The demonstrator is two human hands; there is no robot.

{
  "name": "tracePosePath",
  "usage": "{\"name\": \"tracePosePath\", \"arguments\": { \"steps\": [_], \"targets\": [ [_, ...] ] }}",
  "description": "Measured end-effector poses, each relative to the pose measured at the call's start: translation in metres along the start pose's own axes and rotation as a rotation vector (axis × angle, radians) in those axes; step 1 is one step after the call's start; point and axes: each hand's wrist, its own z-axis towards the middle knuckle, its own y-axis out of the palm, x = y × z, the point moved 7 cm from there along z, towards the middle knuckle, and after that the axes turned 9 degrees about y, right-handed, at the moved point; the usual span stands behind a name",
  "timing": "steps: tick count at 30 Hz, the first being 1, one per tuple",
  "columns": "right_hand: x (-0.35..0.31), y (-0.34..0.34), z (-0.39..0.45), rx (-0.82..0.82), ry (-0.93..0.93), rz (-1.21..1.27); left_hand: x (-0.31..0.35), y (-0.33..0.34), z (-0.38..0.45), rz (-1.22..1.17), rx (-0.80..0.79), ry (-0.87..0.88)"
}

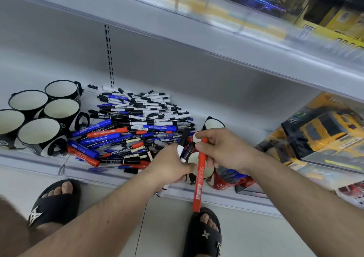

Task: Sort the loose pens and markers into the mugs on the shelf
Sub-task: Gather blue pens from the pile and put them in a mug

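Right hand (pixel 220 150) pinching long red plastic marker (pixel 199 180) by its top, hanging upright over shelf edge (pixel 126 175). Left hand (pixel 173 164) clenched around black-and-white markers (pixel 182 146). Loose pile (pixel 136 126) beside black empty mugs (pixel 39 115).

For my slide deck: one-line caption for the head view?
Right hand holds a red marker, left hand grips black markers, beside the pen pile and mugs.
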Motion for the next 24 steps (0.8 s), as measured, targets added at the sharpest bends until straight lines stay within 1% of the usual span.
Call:
{"name": "tracePosePath", "arguments": {
  "steps": [3,6,8,10,13,15,16,18,21,24],
  "targets": [
    [0.005,0.012,0.004,-0.008,0.023,-0.002,0.003,0.001,0.002,0.163,-0.02,0.023],
    [0.01,0.018,0.005,-0.018,0.067,0.088,0.004,0.0,0.003,0.344,-0.037,0.042],
    [0.014,0.019,0.006,-0.011,0.104,0.144,0.005,0.0,0.003,0.346,-0.046,0.057],
    [0.019,0.018,0.008,0.0,0.135,0.171,0.006,0.003,0.002,0.204,-0.079,0.048],
    [0.022,0.006,0.007,-0.021,0.142,0.2,0.006,0.013,-0.003,-0.068,-0.187,0.021],
    [0.024,-0.01,0.003,-0.029,0.131,0.176,0.008,0.014,-0.005,-0.251,-0.21,-0.001],
    [0.025,-0.022,0.003,-0.003,0.127,0.167,0.007,0.011,-0.005,-0.371,-0.18,-0.042],
    [0.036,-0.049,0.004,0.078,0.13,0.211,0.0,0.001,-0.002,-0.572,-0.06,-0.146],
    [0.06,-0.081,0.007,0.207,0.175,0.292,-0.014,-0.015,0.002,-0.732,0.11,-0.191],
    [0.083,-0.093,0.012,0.329,0.24,0.216,-0.022,-0.023,0.004,-0.831,0.201,-0.194]
  ]
}}
